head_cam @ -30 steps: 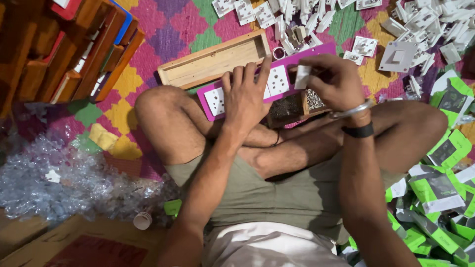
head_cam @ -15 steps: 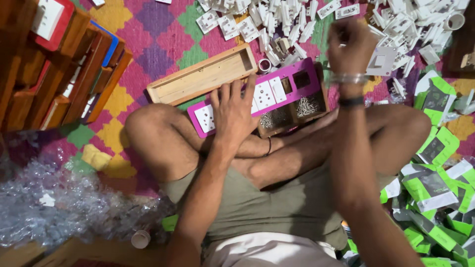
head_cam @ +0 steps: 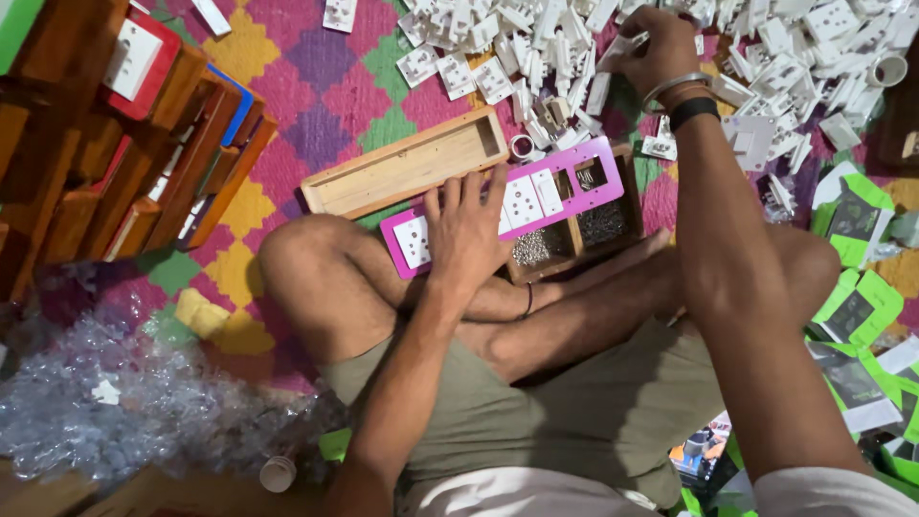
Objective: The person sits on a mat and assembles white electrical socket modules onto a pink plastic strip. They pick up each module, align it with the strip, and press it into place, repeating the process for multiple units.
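Observation:
I sit cross-legged on a patterned mat. My left hand [head_cam: 466, 228] lies flat, fingers spread, on a long pink faceplate [head_cam: 565, 187] fitted with white sockets and switches; one opening near its right end is unfilled. The plate rests on a small wooden tray [head_cam: 634, 213] holding screws. My right hand [head_cam: 654, 50], with a bangle and a dark wristband, is stretched far forward into a heap of white socket and switch parts [head_cam: 536, 43] and pinches one white part between its fingers.
An open long wooden box [head_cam: 402, 165] lies beyond the plate. Stacked wooden boxes [head_cam: 115, 144] stand at the left. Crumpled clear plastic wrapping [head_cam: 105, 402] fills the lower left. Green and black cartons [head_cam: 862, 306] are piled at the right.
My right hand has moved from the pink plate forward into the heap of white parts. The left hand has stayed pressed on the plate. The camera view has shifted.

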